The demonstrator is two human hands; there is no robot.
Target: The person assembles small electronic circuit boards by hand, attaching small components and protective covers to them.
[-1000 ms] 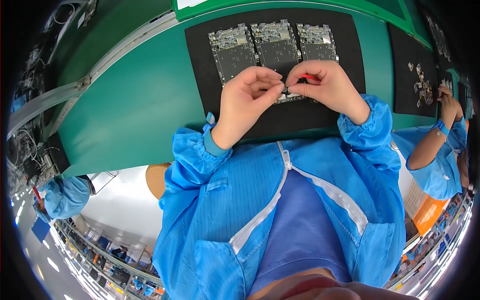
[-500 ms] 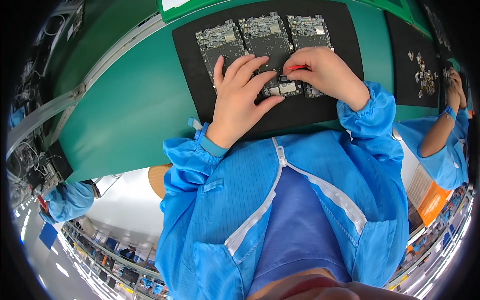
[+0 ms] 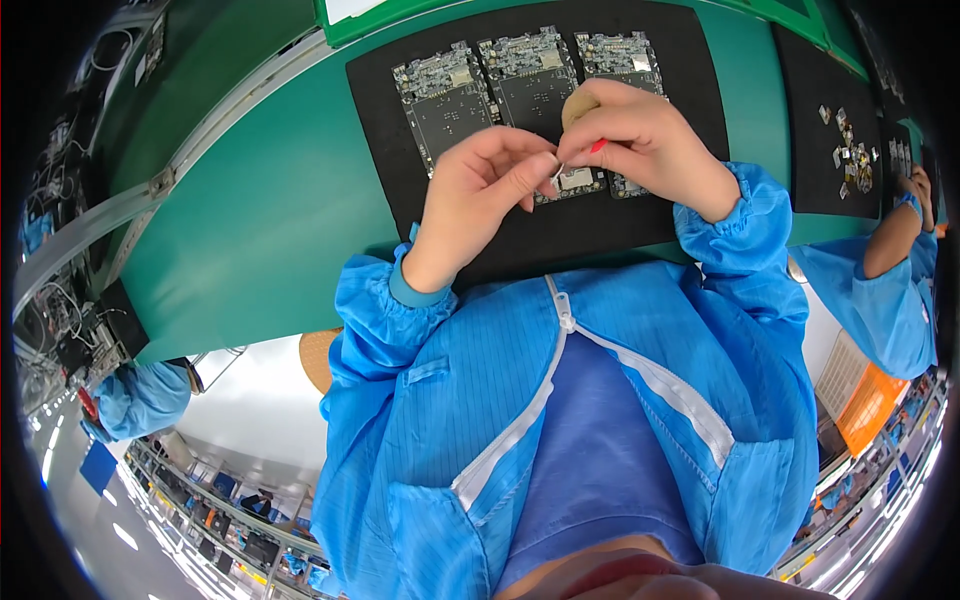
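Three circuit boards lie in a row on a black mat [image 3: 375,120]: a left board [image 3: 440,112], a middle board [image 3: 530,98] and a right board [image 3: 617,52]. My left hand [image 3: 480,190] is raised over the lower part of the middle board, thumb and forefinger pinched together. Close against its fingertips, my right hand [image 3: 645,140] grips a small red tool [image 3: 599,146], mostly covered by the fingers. A thin pale sliver [image 3: 559,171] shows between the two hands; which hand holds it, I cannot tell. Both hands cover parts of the middle and right boards.
The mat lies on a green table [image 3: 240,220]. To the right, a second dark mat [image 3: 815,175] carries a scatter of small metallic pieces [image 3: 852,160]. A co-worker's arm [image 3: 890,240] is beyond it. A metal rail [image 3: 190,150] runs along the left.
My left hand has lifted from the boards and gone from spread fingers to a pinch, meeting my right hand. The right hand's fingers have turned, and less of the red tool shows.
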